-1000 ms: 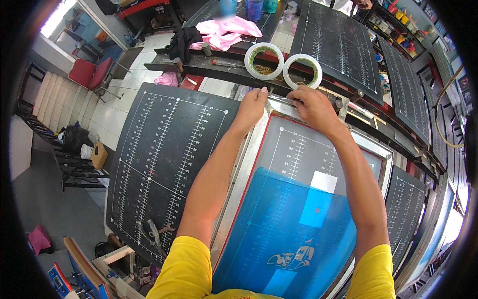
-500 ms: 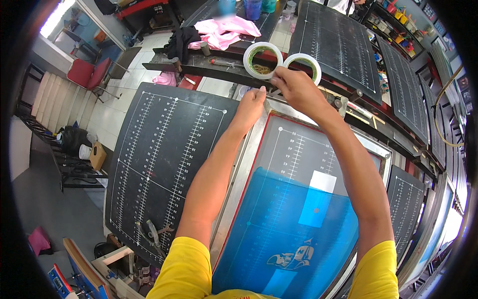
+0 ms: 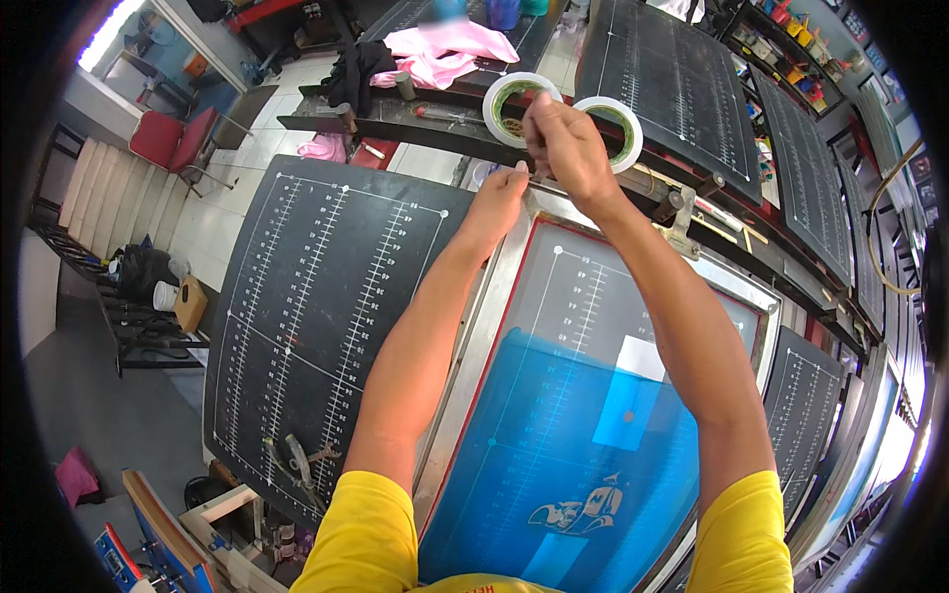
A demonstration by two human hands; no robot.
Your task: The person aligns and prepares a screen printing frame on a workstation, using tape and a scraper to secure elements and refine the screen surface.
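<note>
A screen printing frame [image 3: 499,287] with metal sides and blue-coated mesh [image 3: 474,494] lies in front of me, a light design showing in the mesh. At its far left corner, my left hand [image 3: 499,206] is closed, thumb up; whatever its fingers grip is hidden. Just right of it and slightly higher, my right hand [image 3: 571,148] has its fingers curled together, a little blurred, over the clamp area. I cannot make out what is in them. Beyond the hands are two tape rolls, the left roll [image 3: 494,91] and the right roll [image 3: 631,133], partly behind my right hand.
A black ruled board [image 3: 326,267] stands left of the frame, with pliers-like tools [image 3: 297,460] on its near end. More ruled boards [image 3: 662,89] extend to the far right. Pink cloth [image 3: 435,59] lies at the back. A red chair [image 3: 168,143] stands far left.
My right hand has turned more upright and shifted slightly left, its fingers curling differently near the corner. My left hand stays nearly in place. The whole view has shifted slightly.
</note>
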